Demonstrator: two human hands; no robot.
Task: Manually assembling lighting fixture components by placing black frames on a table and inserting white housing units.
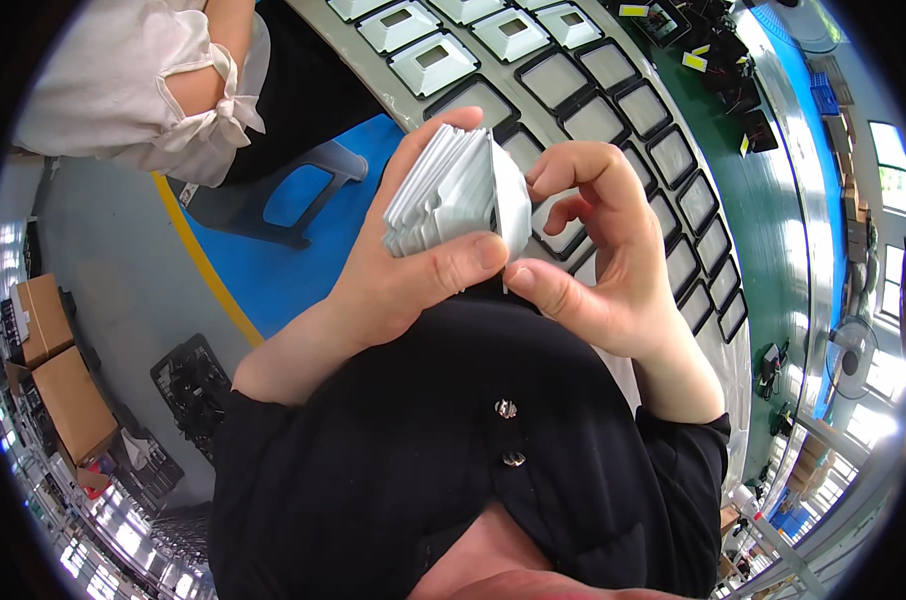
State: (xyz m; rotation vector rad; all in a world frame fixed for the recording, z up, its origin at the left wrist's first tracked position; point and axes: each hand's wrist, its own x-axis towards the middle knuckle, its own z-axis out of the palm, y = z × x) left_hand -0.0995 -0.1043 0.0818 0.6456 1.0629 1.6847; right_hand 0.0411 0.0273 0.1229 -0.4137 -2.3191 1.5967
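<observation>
My left hand [393, 262] is closed around a nested stack of thin white sloped-sided pieces [438, 195], which look like lamp reflectors. It holds the stack above the table edge, close to my body, with the thumb along its lower side. At the stack's right end is the outermost white reflector [513, 195]. My right hand [608, 255] has its thumb at that reflector's lower corner and its index fingertip at the upper right edge; the other fingers are curled. Beyond my hands, black rectangular frames [595, 118] with pale panes lie in rows on the table.
Some frames at the far left of the table [398, 98] carry white reflectors [435, 66]. A person in a white blouse [138, 95] sits to my left, by a blue-grey stool [318, 190]. Dark parts with yellow labels [695, 60] lie on a green surface beyond. Cardboard boxes [73, 400] stand far left.
</observation>
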